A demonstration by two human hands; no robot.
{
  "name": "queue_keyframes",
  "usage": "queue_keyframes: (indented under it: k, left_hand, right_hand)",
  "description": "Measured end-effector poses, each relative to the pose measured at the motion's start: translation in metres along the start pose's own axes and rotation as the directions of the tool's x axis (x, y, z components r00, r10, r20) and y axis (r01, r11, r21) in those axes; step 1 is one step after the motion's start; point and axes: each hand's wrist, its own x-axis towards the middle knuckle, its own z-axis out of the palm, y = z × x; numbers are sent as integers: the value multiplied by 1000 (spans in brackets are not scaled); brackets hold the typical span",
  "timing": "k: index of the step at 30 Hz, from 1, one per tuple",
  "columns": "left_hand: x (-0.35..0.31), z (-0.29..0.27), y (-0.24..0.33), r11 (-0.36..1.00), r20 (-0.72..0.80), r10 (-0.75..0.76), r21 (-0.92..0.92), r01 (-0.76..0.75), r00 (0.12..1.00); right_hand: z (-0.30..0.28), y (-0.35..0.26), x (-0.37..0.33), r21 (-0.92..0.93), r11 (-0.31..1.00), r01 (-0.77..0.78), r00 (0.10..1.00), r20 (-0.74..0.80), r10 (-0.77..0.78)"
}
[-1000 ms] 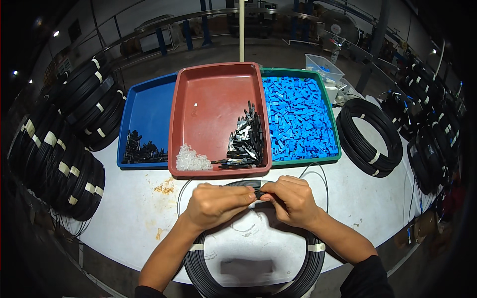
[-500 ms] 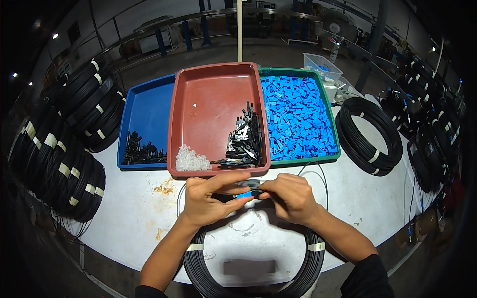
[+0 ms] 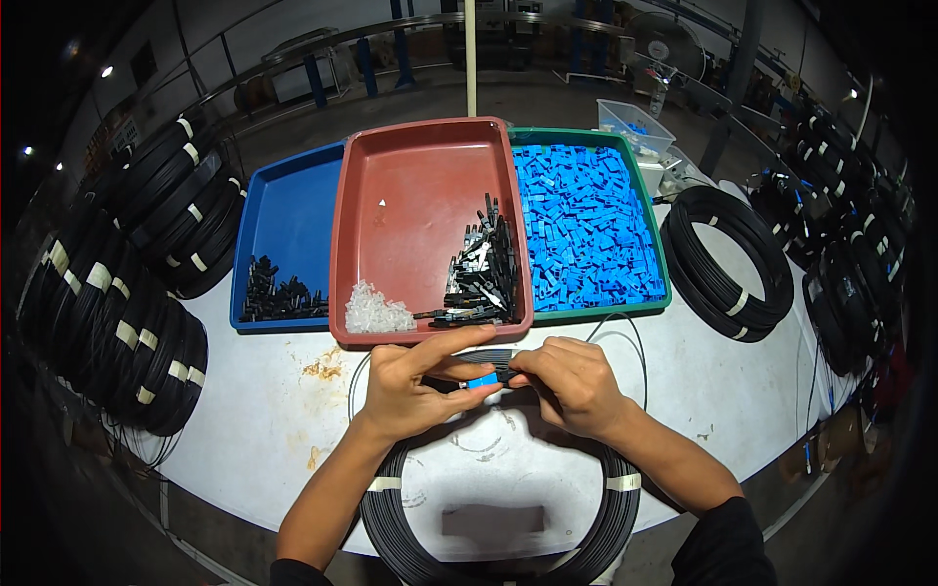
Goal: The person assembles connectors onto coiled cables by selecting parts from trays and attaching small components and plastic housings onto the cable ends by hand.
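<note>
Thumb and fingers of my left hand (image 3: 399, 393) pinch a small blue connector (image 3: 482, 381), tilted slightly up to the right, with a pale tip at its left end. My left forefinger stretches out above it. Close by on the right, my right hand (image 3: 576, 386) is closed in a pinch on the black cable end that meets the connector; the fingers partly hide the joint. Below both hands, a coil of black cable (image 3: 379, 523), bound with white tape, lies on the near part of the white table (image 3: 244, 391).
Beyond my hands stand a blue tray (image 3: 293, 200) with small black parts, a red tray (image 3: 420, 215) with clear caps and black-and-white parts, and a green tray (image 3: 666, 283) full of blue pieces. Another cable coil (image 3: 674, 244) lies right; stacked coils (image 3: 107, 322) rise left.
The blue connector has tilted and shows more of its body, including the pale left tip. My left forefinger has lifted slightly. My right hand keeps its pinch in nearly the same place.
</note>
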Motion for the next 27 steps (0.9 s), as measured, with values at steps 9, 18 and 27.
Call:
queue_keyframes:
  k: [9, 18, 27]
  left_hand:
    - [5, 5, 6, 991, 52, 109, 70, -113, 993]
    - [3, 4, 12, 995, 88, -71, -62, 77, 994]
    - [3, -2, 5, 842, 244, 294, 391, -371, 924]
  right_hand:
    - [0, -6, 5, -101, 988, 118, 992, -37, -122]
    - [-6, -14, 4, -156, 983, 97, 993, 86, -84]
    - [4, -8, -1, 117, 973, -199, 978, 78, 191]
